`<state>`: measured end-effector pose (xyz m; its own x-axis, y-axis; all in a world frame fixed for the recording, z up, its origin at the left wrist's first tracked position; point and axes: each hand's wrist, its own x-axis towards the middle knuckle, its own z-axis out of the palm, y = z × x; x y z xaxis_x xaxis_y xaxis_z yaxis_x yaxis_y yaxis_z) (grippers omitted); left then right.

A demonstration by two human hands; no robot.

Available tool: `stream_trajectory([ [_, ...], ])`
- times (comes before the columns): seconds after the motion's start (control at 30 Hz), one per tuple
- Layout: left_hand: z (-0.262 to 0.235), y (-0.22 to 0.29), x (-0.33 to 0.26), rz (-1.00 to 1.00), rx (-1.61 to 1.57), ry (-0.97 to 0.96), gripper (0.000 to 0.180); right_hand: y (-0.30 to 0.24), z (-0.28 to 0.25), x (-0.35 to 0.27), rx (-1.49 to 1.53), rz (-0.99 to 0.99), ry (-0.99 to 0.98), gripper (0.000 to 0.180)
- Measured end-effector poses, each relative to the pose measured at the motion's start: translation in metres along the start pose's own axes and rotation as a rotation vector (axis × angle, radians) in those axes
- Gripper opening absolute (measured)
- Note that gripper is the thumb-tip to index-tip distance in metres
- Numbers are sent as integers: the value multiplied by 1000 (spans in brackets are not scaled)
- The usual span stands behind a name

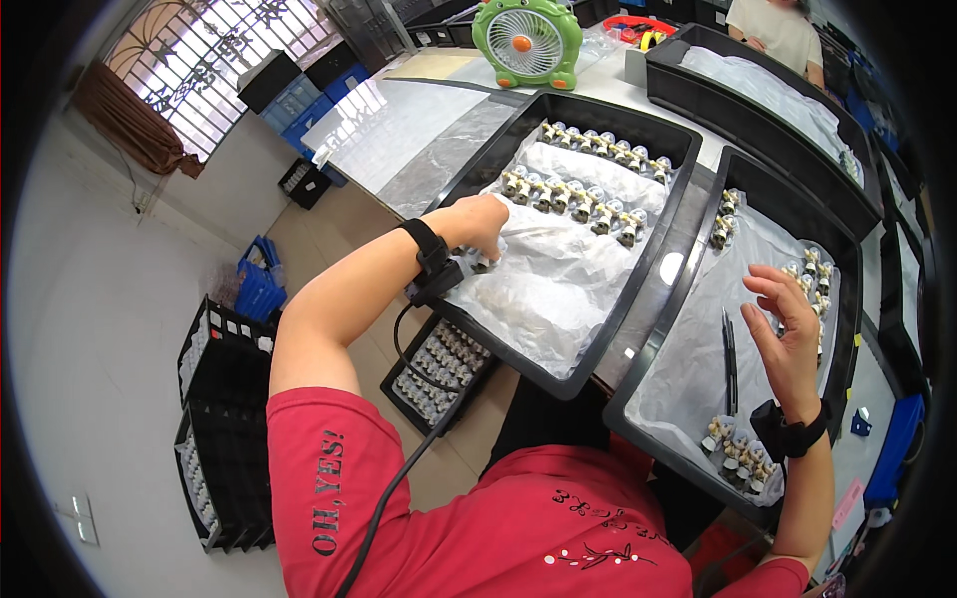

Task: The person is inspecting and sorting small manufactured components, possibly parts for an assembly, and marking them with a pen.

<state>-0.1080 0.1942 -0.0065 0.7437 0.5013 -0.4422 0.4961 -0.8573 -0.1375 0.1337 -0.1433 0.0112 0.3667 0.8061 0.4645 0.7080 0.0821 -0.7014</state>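
Note:
My left hand (480, 221) reaches into the left edge of a black tray (568, 387) lined with thin white sheet. Its fingers are closed downward on a small clear-domed part (481, 263), mostly hidden beneath them. Two rows of similar clear-domed parts (578, 202) with pale and dark bases stand farther up the tray. My right hand (788, 324) hovers over a second black tray (623, 404), thumb and fingers curved apart with nothing between them. More of these parts lie near it along the tray's right side, and a cluster (740, 453) sits at the near end.
A dark pen-like tool (730, 364) lies in the right tray. A green fan (526, 45) stands at the back, beside a larger black tray (758, 100). Another person (778, 35) is at the far right. A tray of parts (439, 371) rests below, near stacked black crates (229, 448).

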Motion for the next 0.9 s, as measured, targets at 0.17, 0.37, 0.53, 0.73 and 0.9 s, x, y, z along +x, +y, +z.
stream_trajectory([
  [0.17,14,-9,3,-2,-84,21,40,1,2,-1,25,-5,-15,22],
  [0.37,13,-13,1,32,-175,110,37,2,1,-1,38,-2,-13,19],
  [0.53,7,-15,4,-61,-274,-77,36,6,2,-2,47,19,-40,18],
  [0.73,14,-11,5,-52,-235,8,37,7,3,-2,38,42,-64,17],
  [0.9,16,-13,2,-2,-227,73,36,8,3,-3,40,39,-82,16],
])
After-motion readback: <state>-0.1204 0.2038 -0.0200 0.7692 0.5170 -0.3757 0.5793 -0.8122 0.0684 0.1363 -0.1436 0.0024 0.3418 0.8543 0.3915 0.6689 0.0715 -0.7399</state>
